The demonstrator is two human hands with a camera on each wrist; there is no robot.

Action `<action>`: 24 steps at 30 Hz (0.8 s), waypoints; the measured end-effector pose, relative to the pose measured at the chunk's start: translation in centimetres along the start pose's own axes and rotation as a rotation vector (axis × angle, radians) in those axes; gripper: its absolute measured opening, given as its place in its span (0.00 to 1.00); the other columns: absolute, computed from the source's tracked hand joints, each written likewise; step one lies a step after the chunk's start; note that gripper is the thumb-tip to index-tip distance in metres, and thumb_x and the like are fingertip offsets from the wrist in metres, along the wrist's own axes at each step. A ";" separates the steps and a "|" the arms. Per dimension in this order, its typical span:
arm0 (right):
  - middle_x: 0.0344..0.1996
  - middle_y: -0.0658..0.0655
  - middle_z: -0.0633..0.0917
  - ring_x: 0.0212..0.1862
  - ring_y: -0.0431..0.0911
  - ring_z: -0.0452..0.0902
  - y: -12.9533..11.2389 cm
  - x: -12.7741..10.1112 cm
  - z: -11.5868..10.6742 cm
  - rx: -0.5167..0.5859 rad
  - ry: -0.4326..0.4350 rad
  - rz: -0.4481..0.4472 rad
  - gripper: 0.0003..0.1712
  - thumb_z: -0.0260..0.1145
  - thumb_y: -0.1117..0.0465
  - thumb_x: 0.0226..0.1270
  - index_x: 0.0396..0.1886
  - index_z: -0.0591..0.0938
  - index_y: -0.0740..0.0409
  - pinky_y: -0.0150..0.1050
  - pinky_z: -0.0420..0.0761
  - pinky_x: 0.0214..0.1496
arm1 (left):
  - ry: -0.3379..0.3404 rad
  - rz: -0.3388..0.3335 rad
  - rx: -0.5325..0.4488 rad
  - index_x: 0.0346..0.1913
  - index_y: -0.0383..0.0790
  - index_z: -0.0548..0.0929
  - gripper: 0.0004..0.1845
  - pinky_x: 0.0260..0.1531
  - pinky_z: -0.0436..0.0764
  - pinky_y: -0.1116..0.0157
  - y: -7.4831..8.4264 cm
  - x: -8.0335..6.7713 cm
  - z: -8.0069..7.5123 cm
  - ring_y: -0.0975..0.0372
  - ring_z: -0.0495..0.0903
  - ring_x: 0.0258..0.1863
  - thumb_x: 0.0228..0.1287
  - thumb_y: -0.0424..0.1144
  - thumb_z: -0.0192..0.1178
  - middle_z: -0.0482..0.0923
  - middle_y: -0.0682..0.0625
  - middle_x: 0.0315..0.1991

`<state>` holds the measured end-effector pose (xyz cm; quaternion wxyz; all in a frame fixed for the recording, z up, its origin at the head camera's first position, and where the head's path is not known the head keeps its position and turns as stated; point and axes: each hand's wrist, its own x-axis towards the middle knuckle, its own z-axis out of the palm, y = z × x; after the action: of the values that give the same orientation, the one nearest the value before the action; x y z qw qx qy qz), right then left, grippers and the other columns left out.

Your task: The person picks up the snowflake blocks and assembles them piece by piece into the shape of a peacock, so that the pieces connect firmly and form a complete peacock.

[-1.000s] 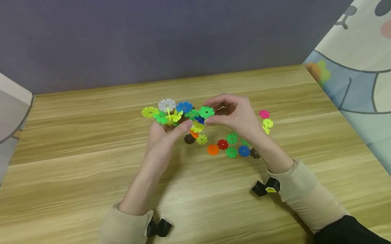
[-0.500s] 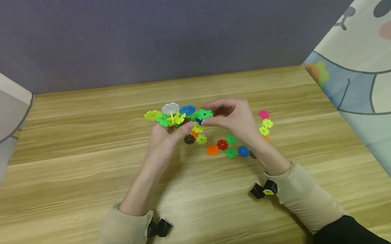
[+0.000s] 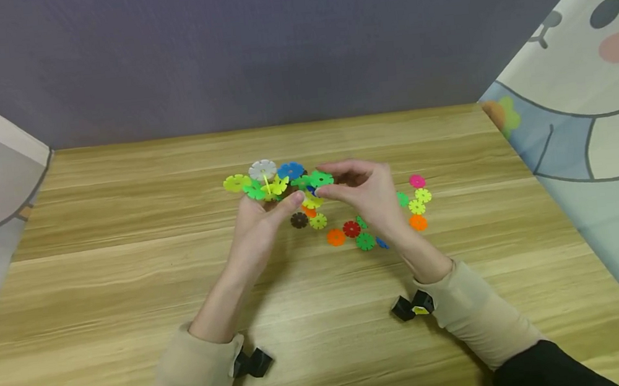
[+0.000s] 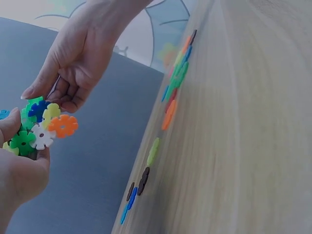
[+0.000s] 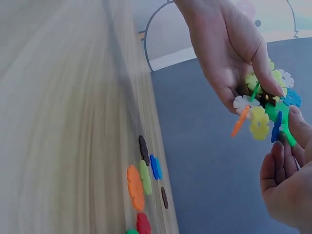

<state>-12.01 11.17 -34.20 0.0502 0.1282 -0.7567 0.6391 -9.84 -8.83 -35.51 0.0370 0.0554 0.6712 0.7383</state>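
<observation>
My left hand [image 3: 279,199] grips a cluster of interlocked plastic snowflake discs [image 3: 271,180] above the wooden table [image 3: 128,285], with white, blue, yellow and green pieces showing. My right hand [image 3: 324,181] pinches a green disc [image 3: 320,179] at the cluster's right end, thumb below and forefinger above. In the left wrist view the cluster [image 4: 43,127] sits between my left hand [image 4: 19,170] and my right hand [image 4: 73,63]. The right wrist view shows the cluster [image 5: 263,109] under my left hand [image 5: 229,48], and my right hand [image 5: 287,146] pinching its green piece.
Several loose discs lie on the table under and right of my hands: brown [image 3: 299,220], orange [image 3: 336,237], red [image 3: 351,229], green [image 3: 365,241], pink [image 3: 417,181], another orange [image 3: 418,222]. A dark wall stands behind the table, and printed panels flank it on both sides.
My right hand and forearm have shifted slightly left, uncovering an orange disc at the right and hiding the blue and brown ones. The cluster has barely moved in my left hand.
</observation>
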 end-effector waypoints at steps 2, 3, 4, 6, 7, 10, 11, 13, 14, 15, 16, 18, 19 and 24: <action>0.34 0.40 0.91 0.30 0.42 0.78 0.0 0.0 0.0 -0.006 0.004 -0.004 0.18 0.80 0.67 0.56 0.48 0.90 0.62 0.27 0.78 0.30 | 0.004 -0.005 0.007 0.59 0.39 0.81 0.17 0.66 0.77 0.60 0.0 0.0 0.0 0.61 0.80 0.57 0.69 0.34 0.66 0.84 0.48 0.56; 0.34 0.40 0.91 0.30 0.42 0.78 0.0 0.0 0.0 -0.013 0.004 -0.005 0.18 0.80 0.67 0.56 0.48 0.90 0.62 0.27 0.77 0.30 | 0.007 -0.009 0.013 0.58 0.39 0.81 0.17 0.66 0.77 0.60 0.0 -0.1 0.1 0.62 0.80 0.57 0.69 0.35 0.66 0.84 0.48 0.56; 0.34 0.40 0.91 0.31 0.42 0.78 0.0 0.0 0.0 -0.018 0.003 -0.004 0.18 0.80 0.67 0.56 0.47 0.90 0.62 0.27 0.77 0.30 | 0.008 -0.011 0.017 0.58 0.39 0.81 0.16 0.66 0.76 0.60 0.0 -0.1 0.1 0.62 0.80 0.57 0.69 0.35 0.66 0.84 0.48 0.56; 0.35 0.40 0.91 0.31 0.43 0.79 0.0 0.0 0.0 -0.032 -0.001 -0.007 0.17 0.80 0.66 0.56 0.47 0.90 0.61 0.27 0.78 0.31 | 0.009 -0.011 0.018 0.58 0.39 0.81 0.16 0.66 0.77 0.59 0.0 -0.1 0.1 0.62 0.80 0.57 0.69 0.35 0.66 0.84 0.48 0.55; 0.35 0.41 0.92 0.32 0.43 0.79 0.1 0.1 0.0 -0.038 -0.004 -0.009 0.17 0.80 0.66 0.56 0.47 0.90 0.61 0.28 0.79 0.31 | 0.010 -0.010 0.019 0.57 0.39 0.81 0.16 0.66 0.77 0.60 0.0 -0.2 0.1 0.62 0.80 0.57 0.69 0.35 0.66 0.84 0.48 0.55; 0.37 0.47 0.93 0.33 0.43 0.80 0.0 0.1 -0.1 -0.063 -0.010 -0.028 0.17 0.80 0.67 0.56 0.47 0.90 0.61 0.28 0.79 0.32 | 0.007 -0.007 0.021 0.57 0.39 0.82 0.15 0.65 0.78 0.60 0.0 -0.1 0.0 0.62 0.81 0.56 0.69 0.35 0.66 0.85 0.49 0.54; 0.38 0.49 0.93 0.33 0.43 0.81 0.0 0.1 -0.1 -0.070 -0.014 -0.037 0.17 0.80 0.67 0.56 0.47 0.90 0.61 0.29 0.80 0.33 | 0.008 -0.008 0.020 0.57 0.39 0.82 0.15 0.65 0.78 0.60 0.1 -0.1 0.0 0.62 0.81 0.56 0.69 0.35 0.66 0.85 0.49 0.54; 0.39 0.55 0.93 0.34 0.43 0.82 -0.2 0.2 -0.1 -0.088 -0.019 -0.063 0.17 0.81 0.67 0.55 0.47 0.90 0.61 0.29 0.81 0.35 | 0.008 -0.015 0.028 0.56 0.39 0.82 0.15 0.63 0.78 0.61 0.1 -0.1 -0.1 0.62 0.81 0.54 0.69 0.35 0.66 0.85 0.50 0.52; 0.40 0.58 0.93 0.35 0.42 0.82 -0.3 0.2 -0.1 -0.098 -0.018 -0.081 0.18 0.81 0.67 0.55 0.46 0.90 0.61 0.29 0.81 0.36 | 0.007 -0.019 0.032 0.56 0.39 0.82 0.14 0.62 0.79 0.62 0.1 -0.1 -0.1 0.62 0.80 0.53 0.69 0.36 0.66 0.85 0.51 0.52; 0.40 0.60 0.92 0.36 0.42 0.82 -0.5 0.2 -0.1 -0.106 -0.018 -0.101 0.18 0.81 0.68 0.54 0.46 0.90 0.62 0.29 0.82 0.37 | 0.006 -0.023 0.038 0.55 0.39 0.82 0.14 0.61 0.79 0.62 0.2 -0.1 -0.1 0.62 0.80 0.53 0.70 0.36 0.66 0.84 0.51 0.51; 0.40 0.62 0.92 0.36 0.42 0.82 -0.5 0.2 -0.1 -0.111 -0.019 -0.115 0.18 0.81 0.69 0.54 0.46 0.91 0.62 0.30 0.82 0.39 | 0.005 -0.027 0.043 0.55 0.40 0.82 0.14 0.60 0.79 0.63 0.2 -0.1 -0.2 0.62 0.79 0.52 0.70 0.37 0.66 0.84 0.52 0.50; 0.40 0.64 0.92 0.37 0.41 0.82 -0.7 0.2 -0.2 -0.122 -0.020 -0.141 0.18 0.81 0.70 0.53 0.45 0.91 0.63 0.29 0.82 0.39 | 0.004 -0.034 0.051 0.54 0.40 0.82 0.13 0.58 0.79 0.63 0.2 -0.1 -0.2 0.62 0.79 0.50 0.70 0.38 0.67 0.83 0.53 0.48; 0.39 0.64 0.92 0.37 0.41 0.82 -0.7 0.2 -0.3 -0.134 -0.018 -0.153 0.18 0.81 0.70 0.52 0.45 0.91 0.63 0.29 0.82 0.39 | 0.001 -0.034 0.053 0.53 0.39 0.82 0.13 0.57 0.79 0.64 0.2 0.0 -0.2 0.62 0.78 0.49 0.70 0.38 0.67 0.83 0.53 0.48; 0.38 0.64 0.92 0.37 0.39 0.83 -0.9 0.2 -0.4 -0.145 -0.023 -0.156 0.18 0.81 0.70 0.52 0.45 0.91 0.63 0.29 0.82 0.39 | 0.002 -0.035 0.050 0.53 0.39 0.81 0.13 0.56 0.78 0.64 0.3 -0.1 -0.2 0.62 0.78 0.49 0.69 0.38 0.67 0.83 0.54 0.47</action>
<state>-12.05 11.43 -33.21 0.1006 0.1901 -0.7891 0.5754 -9.81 -9.07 -35.28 0.0477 0.0437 0.6902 0.7207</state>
